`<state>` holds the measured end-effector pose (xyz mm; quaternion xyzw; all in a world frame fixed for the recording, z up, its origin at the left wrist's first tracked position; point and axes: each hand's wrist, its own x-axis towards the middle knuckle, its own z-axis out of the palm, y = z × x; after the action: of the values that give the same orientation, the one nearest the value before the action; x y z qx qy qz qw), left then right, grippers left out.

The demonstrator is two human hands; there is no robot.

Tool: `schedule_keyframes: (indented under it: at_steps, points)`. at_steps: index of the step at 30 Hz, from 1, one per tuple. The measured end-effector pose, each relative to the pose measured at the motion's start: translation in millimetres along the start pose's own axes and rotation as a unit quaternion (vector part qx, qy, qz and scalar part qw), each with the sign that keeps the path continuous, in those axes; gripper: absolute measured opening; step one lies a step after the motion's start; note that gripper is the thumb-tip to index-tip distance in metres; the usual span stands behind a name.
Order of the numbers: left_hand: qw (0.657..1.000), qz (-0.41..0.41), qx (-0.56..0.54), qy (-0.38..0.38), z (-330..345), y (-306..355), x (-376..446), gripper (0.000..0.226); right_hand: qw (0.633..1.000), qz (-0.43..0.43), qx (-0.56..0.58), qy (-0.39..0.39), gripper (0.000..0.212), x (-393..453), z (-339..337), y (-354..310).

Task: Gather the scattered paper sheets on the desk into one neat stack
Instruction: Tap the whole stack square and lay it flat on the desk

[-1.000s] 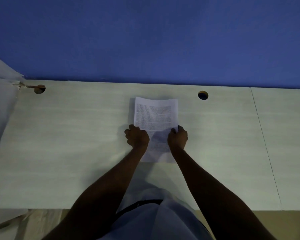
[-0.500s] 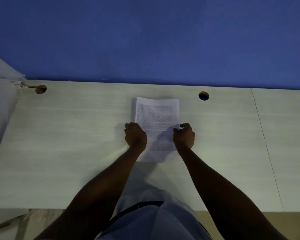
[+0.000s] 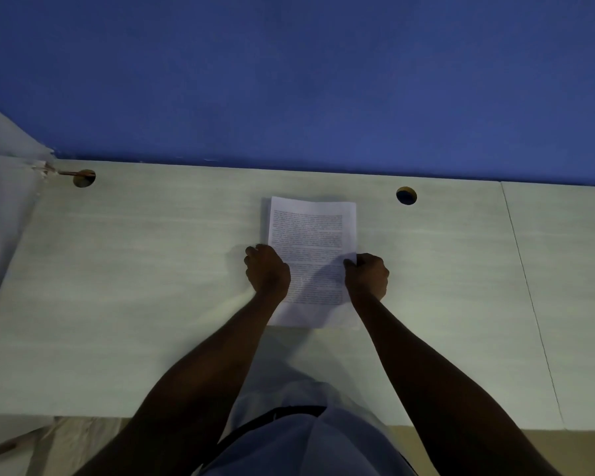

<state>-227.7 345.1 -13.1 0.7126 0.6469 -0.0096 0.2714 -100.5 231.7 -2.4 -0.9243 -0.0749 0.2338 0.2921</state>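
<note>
A stack of white printed paper sheets point(image 3: 311, 235) lies squared on the pale wooden desk point(image 3: 152, 286), near its back middle. My left hand point(image 3: 268, 272) is curled against the stack's left edge. On the opposite edge, my right hand point(image 3: 367, 274) presses with fingers curled and the thumb on top of the paper. Both hands hold the stack between them at about mid-height. No loose sheets show elsewhere on the desk.
A blue wall point(image 3: 289, 80) rises behind the desk. Two round cable holes point(image 3: 406, 195) point(image 3: 84, 177) sit near the back edge. A white panel point(image 3: 4, 207) stands at the left end. A seam point(image 3: 529, 297) runs across the desk at the right.
My right hand moved from on top of the stack's lower right out to its right edge. My left hand shifted slightly outward along the left edge. The stack stays in place.
</note>
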Motion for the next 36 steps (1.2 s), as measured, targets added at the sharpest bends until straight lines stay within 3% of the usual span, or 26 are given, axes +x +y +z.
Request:
schedule_keyframes:
  at_steps: [3,5,8,11,14,18,22,31,36]
  points:
    - [0.999,0.037,0.014,0.022,0.5,-2.8,-1.9,0.088,0.986,-0.116,-0.120,0.028,0.044,-2.5,2.8,0.9]
    - [0.996,0.077,0.032,0.039,1.1,-5.7,-3.8,0.083,0.941,-0.263,-0.210,0.026,0.058,-0.2,5.7,4.7]
    - [0.981,0.145,0.118,0.053,3.7,-12.0,-3.3,0.055,0.859,-0.415,-0.295,-0.061,0.069,11.7,8.4,3.0]
    - [0.963,0.193,0.182,0.048,2.1,-18.1,-1.0,0.040,0.825,-0.418,-0.350,-0.150,0.064,18.9,4.6,-14.7]
    - [0.946,0.242,0.213,-0.020,-3.2,-23.2,6.5,0.067,0.804,-0.412,-0.399,-0.158,0.057,25.4,8.0,-34.3]
    - [0.915,0.250,0.294,-0.116,-17.4,-19.8,20.7,0.108,0.726,-0.474,-0.450,-0.214,0.091,32.6,19.9,-55.0]
    - [0.906,0.231,0.327,-0.140,-20.8,-13.4,20.1,0.131,0.651,-0.523,-0.510,-0.207,0.110,37.0,26.7,-75.2]
    - [0.899,0.229,0.350,-0.134,-15.6,-8.1,17.8,0.135,0.567,-0.535,-0.605,-0.161,0.097,53.4,67.0,-105.1]
    - [0.901,0.229,0.349,-0.117,-18.8,-2.0,15.1,0.120,0.544,-0.529,-0.634,-0.147,0.103,61.1,78.4,-118.3]
